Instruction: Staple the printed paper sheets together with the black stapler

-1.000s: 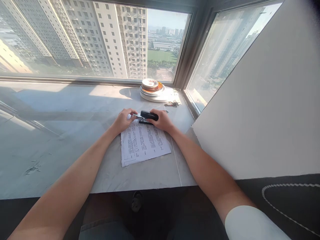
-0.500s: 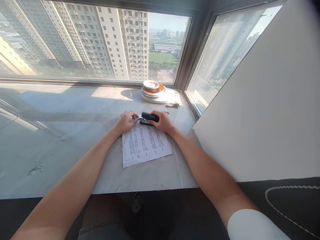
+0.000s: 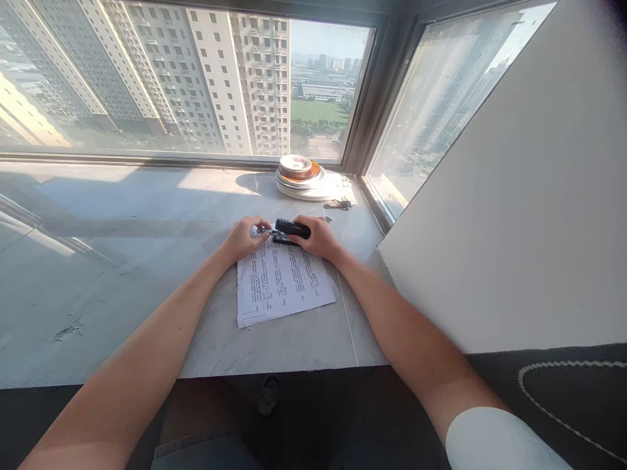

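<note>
A printed sheet of paper [image 3: 281, 282] lies on the marble windowsill [image 3: 147, 261], slightly askew. At its far edge sits a black stapler [image 3: 292, 230] with a metal front part sticking out to the left. My right hand [image 3: 318, 237] is curled around the stapler's body. My left hand [image 3: 243, 238] has its fingers pinched on the metal front end of the stapler, over the paper's top left corner.
A stack of plates with a patterned bowl on top [image 3: 298, 176] stands at the back by the window corner. A small bunch of keys [image 3: 337, 205] lies just in front of it. A white wall panel [image 3: 514, 215] rises at the right.
Both hands stay on the stapler in the same place. Only the view shifts slightly.
</note>
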`<state>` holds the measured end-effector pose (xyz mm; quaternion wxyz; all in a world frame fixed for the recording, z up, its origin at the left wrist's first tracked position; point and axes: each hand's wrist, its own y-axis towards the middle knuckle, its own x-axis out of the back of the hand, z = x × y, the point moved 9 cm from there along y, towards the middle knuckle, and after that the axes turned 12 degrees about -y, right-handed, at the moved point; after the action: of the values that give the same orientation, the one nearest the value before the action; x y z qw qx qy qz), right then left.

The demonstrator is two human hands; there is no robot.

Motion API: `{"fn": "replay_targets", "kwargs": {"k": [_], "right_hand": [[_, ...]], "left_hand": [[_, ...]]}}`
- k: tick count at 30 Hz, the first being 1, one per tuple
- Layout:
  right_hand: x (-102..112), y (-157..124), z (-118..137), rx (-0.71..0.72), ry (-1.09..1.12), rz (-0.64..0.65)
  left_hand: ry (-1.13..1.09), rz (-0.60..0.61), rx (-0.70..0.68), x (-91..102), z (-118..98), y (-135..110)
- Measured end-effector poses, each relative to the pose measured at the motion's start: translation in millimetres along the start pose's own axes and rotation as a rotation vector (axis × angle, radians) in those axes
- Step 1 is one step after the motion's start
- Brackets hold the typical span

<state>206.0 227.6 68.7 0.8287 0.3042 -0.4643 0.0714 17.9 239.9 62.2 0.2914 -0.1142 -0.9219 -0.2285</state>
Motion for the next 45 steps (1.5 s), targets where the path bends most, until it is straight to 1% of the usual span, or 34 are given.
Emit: {"fn": "replay_targets", "kwargs": {"k": [5,15,25,28,31,33,35,38,41,45], "right_hand": [[-0.2,-0.3,0.9,0.022,0.013,0.001],[0.2,-0.4,1.9,0.023,0.022,0.006],[0.8,0.4,2.5,0.031,0.003,-0.004],[1.8,1.0,-1.6,0.004,0.015,-0.012],[9.9,0.9,-11.1,-0.053,0.093,-0.088],[16.6,-0.2,-17.8,-0.08,0.179,-0.146],[21.2,-1.3,-21.0,-0.073,0.263,-0.17],[25.5,-2.8,-19.9,-0.029,0.354,-0.161],[26.4,-4.1,-14.2,0.013,0.401,-0.125],[22.5,-4.8,0.9,0.091,0.443,-0.072]], "left_hand": [[-0.016,0.006,0.013,0.5,0.9,-0.1],[-0.103,0.024,0.056,0.3,12.3,2.6],[-0.108,0.046,0.04,-1.1,9.4,1.5],[-0.081,0.014,0.037,3.6,5.6,0.9],[-0.092,-0.047,0.029,12.4,-0.3,-0.3],[-0.152,-0.059,0.001,15.8,-5.2,-1.5],[-0.237,-0.056,-0.026,17.4,-8.7,-3.0],[-0.324,-0.064,-0.032,19.2,-10.1,-5.2],[-0.346,-0.071,-0.047,19.2,-13.8,-6.3],[-0.333,-0.004,-0.056,10.8,-18.5,-4.6]]}}
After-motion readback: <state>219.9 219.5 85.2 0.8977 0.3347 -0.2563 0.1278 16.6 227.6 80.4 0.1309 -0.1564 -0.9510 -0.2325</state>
